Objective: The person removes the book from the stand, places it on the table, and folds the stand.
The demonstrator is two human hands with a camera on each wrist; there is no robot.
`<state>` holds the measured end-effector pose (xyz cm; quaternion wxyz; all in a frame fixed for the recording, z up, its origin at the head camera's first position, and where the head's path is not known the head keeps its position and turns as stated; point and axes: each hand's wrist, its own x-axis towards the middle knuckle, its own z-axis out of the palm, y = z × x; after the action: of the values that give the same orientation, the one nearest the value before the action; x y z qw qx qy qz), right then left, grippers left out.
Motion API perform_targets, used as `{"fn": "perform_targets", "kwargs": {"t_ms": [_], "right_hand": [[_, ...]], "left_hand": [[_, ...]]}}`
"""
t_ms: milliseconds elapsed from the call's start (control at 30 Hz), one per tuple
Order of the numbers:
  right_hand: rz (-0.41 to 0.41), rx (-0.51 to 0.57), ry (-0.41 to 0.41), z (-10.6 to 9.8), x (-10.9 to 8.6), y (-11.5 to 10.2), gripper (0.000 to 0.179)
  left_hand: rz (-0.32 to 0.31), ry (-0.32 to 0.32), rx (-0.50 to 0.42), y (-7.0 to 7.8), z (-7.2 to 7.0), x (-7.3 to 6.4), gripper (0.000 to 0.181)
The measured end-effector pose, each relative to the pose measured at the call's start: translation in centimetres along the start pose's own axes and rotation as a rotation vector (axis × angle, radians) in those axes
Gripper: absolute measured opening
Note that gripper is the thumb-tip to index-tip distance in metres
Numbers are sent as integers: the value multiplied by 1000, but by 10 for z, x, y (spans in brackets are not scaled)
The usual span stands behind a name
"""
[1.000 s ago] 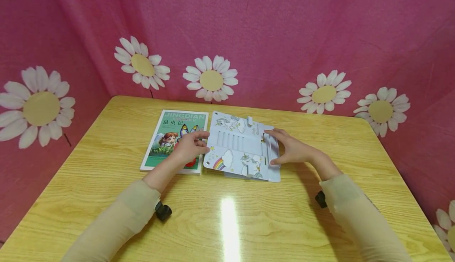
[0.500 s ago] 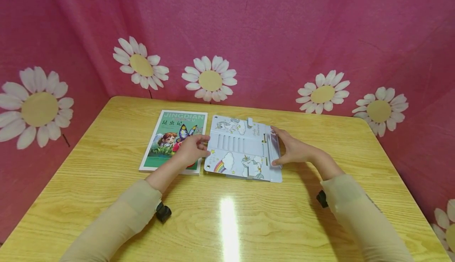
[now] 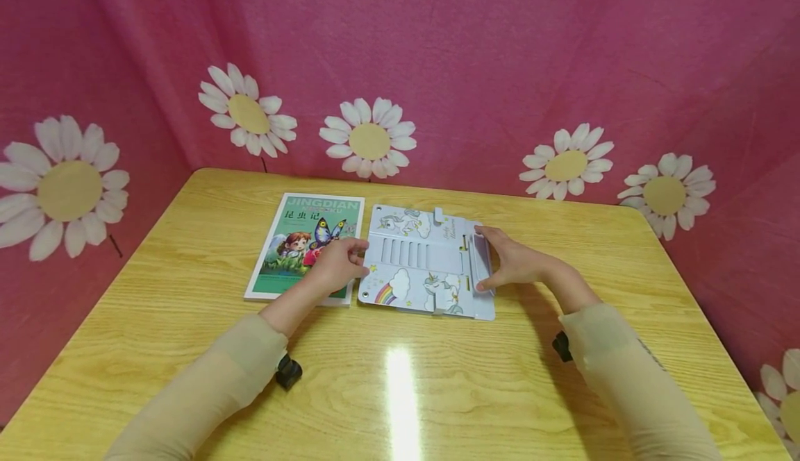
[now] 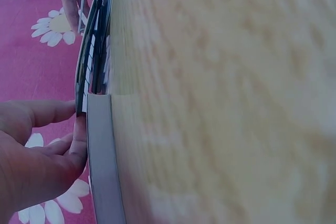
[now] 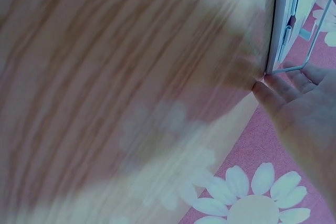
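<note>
A white book stand point(image 3: 415, 256) printed with unicorns and a rainbow lies nearly flat on the table. My left hand point(image 3: 337, 264) pinches its left edge; in the left wrist view the stand's edge point(image 4: 80, 80) sits between thumb and fingers. At the opposite end, my right hand point(image 3: 517, 261) spans the page ledge point(image 3: 480, 263), thumb at the near side and fingers at the far side. The right wrist view has those fingers point(image 5: 283, 95) at the stand's lower edge, beside a bent white wire point(image 5: 316, 35). Beneath my left hand lies a green-covered book point(image 3: 290, 266).
The wooden table point(image 3: 300, 405) extends on both sides and toward me. Behind it hangs a pink cloth point(image 3: 462, 65) with large daisies. Black wrist straps point(image 3: 288, 372) show under both sleeves. A bright light reflection runs along the table's near middle.
The stand's left end has come down from a slightly raised tilt to nearly flat, and my left hand has lowered a little with it. My right hand stays at the ledge.
</note>
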<state>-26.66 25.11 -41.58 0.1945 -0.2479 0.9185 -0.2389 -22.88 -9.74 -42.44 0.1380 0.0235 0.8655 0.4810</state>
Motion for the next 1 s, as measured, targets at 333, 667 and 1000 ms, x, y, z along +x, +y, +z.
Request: {"fn": "perform_targets", "kwargs": {"t_ms": [333, 667, 1000], "right_hand": [[15, -36, -3, -1, 2, -2, 119], [13, -61, -14, 1, 3, -8, 120], [33, -110, -30, 3, 5, -13, 122]], "left_hand": [[38, 13, 165, 7, 2, -2, 52], [31, 15, 216, 14, 3, -2, 57], [97, 32, 156, 18, 3, -15, 58]]}}
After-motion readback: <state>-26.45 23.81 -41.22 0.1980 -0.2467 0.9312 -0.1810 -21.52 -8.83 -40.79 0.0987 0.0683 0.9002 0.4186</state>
